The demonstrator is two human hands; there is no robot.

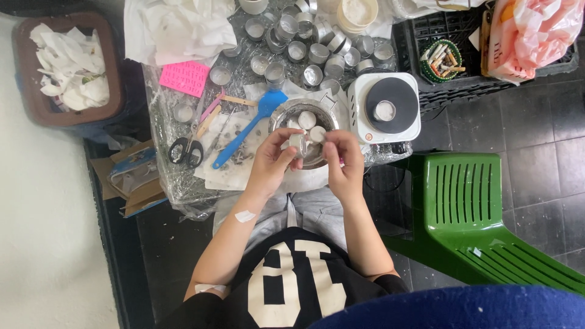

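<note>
My left hand [272, 159] holds a small metal tealight cup [297, 144] over the near rim of a round metal bowl [286, 114]. My right hand [344, 159] is closed beside it, its fingertips touching the cup from the right. Inside the bowl lie round white wax discs [308, 119]. Both hands hover above the low table covered in clear plastic [167, 176].
Several empty metal tealight cups [317, 52] crowd the table's far side. A white electric hotplate [384, 108] stands right of the bowl. A blue spatula [251, 125], scissors [187, 149], a pink sheet [184, 77], a bin of tissues [67, 67], a black crate [463, 55] and a green plastic chair [475, 213] surround me.
</note>
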